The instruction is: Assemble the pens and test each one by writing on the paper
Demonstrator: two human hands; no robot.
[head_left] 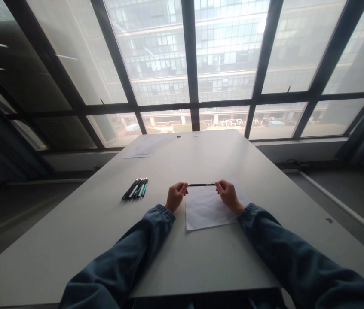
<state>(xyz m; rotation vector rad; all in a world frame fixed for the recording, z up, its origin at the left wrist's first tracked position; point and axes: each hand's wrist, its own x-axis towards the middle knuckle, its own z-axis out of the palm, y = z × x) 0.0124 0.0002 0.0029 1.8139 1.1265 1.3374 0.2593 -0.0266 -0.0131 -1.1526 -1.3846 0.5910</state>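
Observation:
A slim dark pen (pixel 201 185) is stretched level between my two hands, over the far part of a white sheet of paper (pixel 207 210). My left hand (pixel 176 195) pinches its left end, beside the sheet's left edge. The right end is gripped by the fingers of my right hand (pixel 228 195), which is above the right part of the paper. To the left, several pens (pixel 136 189) with black and green barrels lie side by side in a bunch on the white table (pixel 104 231).
More paper (pixel 138 148) lies at the table's far left. Two small dark objects are near the far edge, one of them round (pixel 178 137). A small dark mark (pixel 329 220) shows on the right side. Large windows stand beyond the table.

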